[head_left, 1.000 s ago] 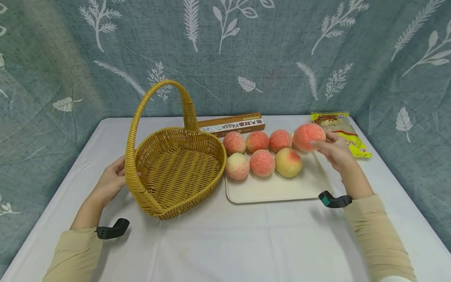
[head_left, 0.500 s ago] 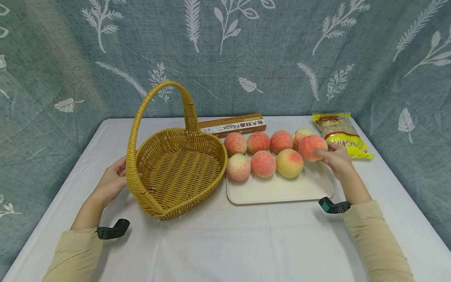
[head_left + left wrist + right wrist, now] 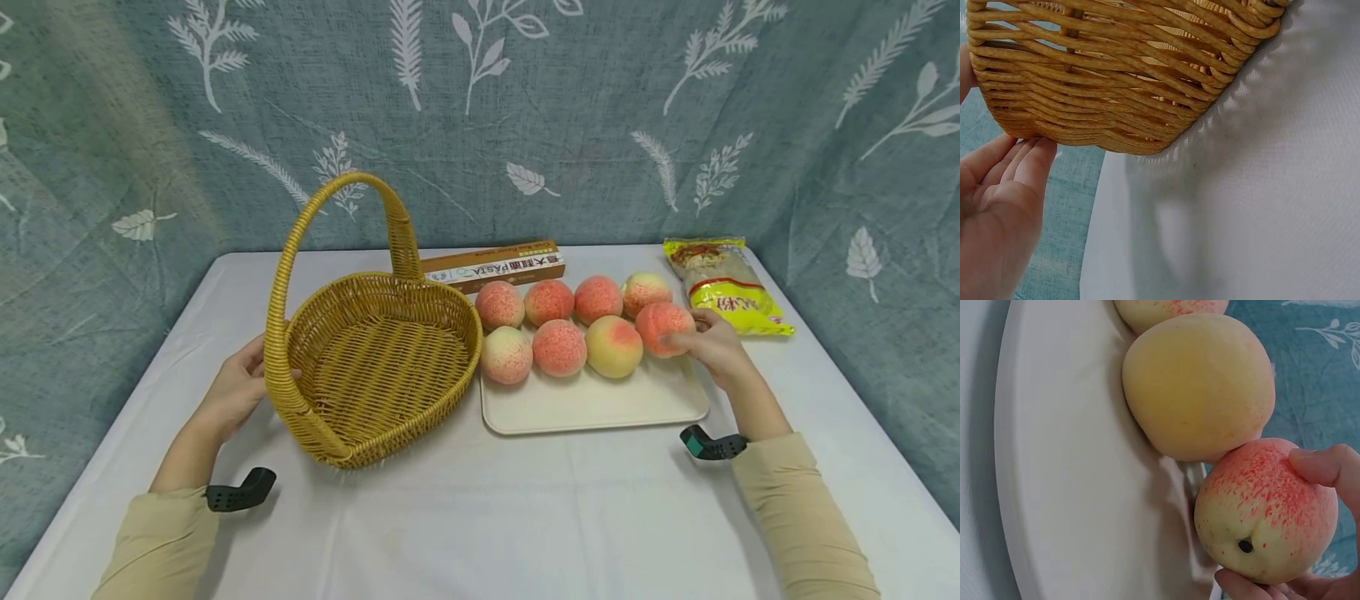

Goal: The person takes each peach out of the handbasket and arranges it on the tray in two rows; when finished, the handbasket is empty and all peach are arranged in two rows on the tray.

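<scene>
My right hand grips a pinkish-red peach at the right end of the front row. In the right wrist view my thumb lies on the speckled skin of this peach, and it touches the yellow peach beside it. Several other peaches sit in two rows on a cream tray. On the left, my left hand holds the side of a heart-shaped wicker basket with a tall handle. The left wrist view shows my fingers against the basket's woven wall.
Behind the basket and tray lies a brown pasta box. A yellow food packet lies at the back right, just beyond my right hand. White cloth covers the table, and a blue-green leaf-patterned curtain hangs behind it.
My right hand has lowered the peach toward the front of the tray, from the back row's right end to beside the yellow peach. A pale peach behind it has come into view. The left hand stays put.
</scene>
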`<state>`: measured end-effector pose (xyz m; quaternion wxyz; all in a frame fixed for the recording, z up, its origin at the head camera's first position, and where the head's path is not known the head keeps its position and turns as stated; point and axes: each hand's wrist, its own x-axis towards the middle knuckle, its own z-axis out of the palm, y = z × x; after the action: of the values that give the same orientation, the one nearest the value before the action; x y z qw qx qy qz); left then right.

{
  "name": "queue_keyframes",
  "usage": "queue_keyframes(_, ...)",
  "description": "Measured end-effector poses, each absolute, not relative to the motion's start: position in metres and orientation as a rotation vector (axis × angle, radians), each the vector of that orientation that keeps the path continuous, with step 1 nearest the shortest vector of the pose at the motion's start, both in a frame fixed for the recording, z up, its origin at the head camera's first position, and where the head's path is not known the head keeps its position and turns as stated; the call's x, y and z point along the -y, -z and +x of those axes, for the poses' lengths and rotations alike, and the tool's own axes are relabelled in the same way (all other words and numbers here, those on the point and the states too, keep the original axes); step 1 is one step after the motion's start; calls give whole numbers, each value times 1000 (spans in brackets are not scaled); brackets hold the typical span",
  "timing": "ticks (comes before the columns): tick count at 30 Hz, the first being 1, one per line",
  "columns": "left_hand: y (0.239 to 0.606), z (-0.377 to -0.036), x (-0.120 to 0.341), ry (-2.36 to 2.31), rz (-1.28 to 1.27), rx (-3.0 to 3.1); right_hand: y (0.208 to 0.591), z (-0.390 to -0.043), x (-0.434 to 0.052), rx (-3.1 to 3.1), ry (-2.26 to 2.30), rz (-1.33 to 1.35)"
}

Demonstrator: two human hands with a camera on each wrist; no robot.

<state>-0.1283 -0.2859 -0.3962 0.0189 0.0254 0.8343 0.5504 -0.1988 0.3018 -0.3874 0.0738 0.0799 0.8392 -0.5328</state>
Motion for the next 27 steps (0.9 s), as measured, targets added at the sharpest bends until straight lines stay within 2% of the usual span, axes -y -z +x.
queue_keyframes(18, 396, -126, 287, -1730, 92, -2590, 374, -190, -305, -2750, 1087, 129)
queue_keyframes(27, 394, -126, 287, -1711, 90, -2600, 383, -192, -302, -2763, 1222, 120)
